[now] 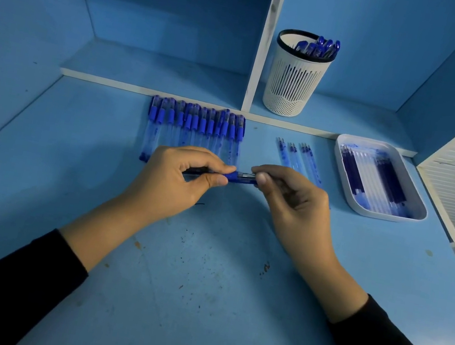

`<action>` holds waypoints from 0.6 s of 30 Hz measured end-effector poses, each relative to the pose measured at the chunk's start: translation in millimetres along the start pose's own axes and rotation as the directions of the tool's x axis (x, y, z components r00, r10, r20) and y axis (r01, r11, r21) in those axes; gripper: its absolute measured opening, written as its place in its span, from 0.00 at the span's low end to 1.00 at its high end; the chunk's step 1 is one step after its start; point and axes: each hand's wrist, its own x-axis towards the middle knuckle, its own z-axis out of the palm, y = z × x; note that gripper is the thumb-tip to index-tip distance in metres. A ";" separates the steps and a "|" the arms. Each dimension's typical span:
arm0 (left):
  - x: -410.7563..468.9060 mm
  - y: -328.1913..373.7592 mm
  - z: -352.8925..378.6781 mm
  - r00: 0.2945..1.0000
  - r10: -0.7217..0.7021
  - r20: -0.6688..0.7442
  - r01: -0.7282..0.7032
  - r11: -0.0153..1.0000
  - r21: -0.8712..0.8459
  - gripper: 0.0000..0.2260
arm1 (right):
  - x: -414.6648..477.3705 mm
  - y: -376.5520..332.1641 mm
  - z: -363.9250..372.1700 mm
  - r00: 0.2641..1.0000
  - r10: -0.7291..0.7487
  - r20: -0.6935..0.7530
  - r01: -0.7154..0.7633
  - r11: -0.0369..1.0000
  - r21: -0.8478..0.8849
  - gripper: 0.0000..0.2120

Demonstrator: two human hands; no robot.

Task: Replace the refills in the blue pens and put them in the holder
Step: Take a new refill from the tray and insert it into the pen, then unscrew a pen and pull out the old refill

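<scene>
Work in hand: one blue pen [238, 177], held above the table [201, 288] at the centre of the view, between both hands. The left hand [186, 177] has its fingers curled round the barrel, with thumb and forefinger pinching near the blue grip section. The right hand [290, 201] pinches the pen's right end between thumb and forefinger. Whether that end piece is the tip section or the refill itself cannot be told. The pen's long axis runs left to right across the person's front, crosswise to the row of pens [194, 127] lying side by side just behind the left hand. Judgement: the two parts look set to separate or join along that left-right axis, so the hands would need to move straight apart or together, the left steadying the barrel. The tray [387, 216] of refills [369, 178] sits on the right, nearer the right hand. A few loose refills [298, 157] lie on the table between the tray and the row of pens. The holder [294, 78] stands upright on the shelf behind, beyond and slightly right of the hands, with several blue pens [319, 47] already inside. The row is long, so most of the task appears to be outstanding.
</scene>
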 end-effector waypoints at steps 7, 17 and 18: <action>6.0 9.2 4.7 0.998 0.017 -0.057 -0.022 0.996 -0.086 0.10 | -1.8 -8.8 1.0 0.985 -0.125 -0.119 0.134 0.989 0.068 0.10; 28.3 -5.8 5.7 0.998 0.049 -0.037 -0.042 0.982 0.186 0.18 | 18.8 -36.7 -38.6 0.859 -0.201 -0.472 0.236 0.972 0.016 0.12; 33.1 -10.4 4.2 1.000 -0.015 -0.009 0.017 0.971 0.240 0.19 | 25.3 -40.8 -45.2 0.827 -0.229 -0.513 0.257 0.966 -0.017 0.11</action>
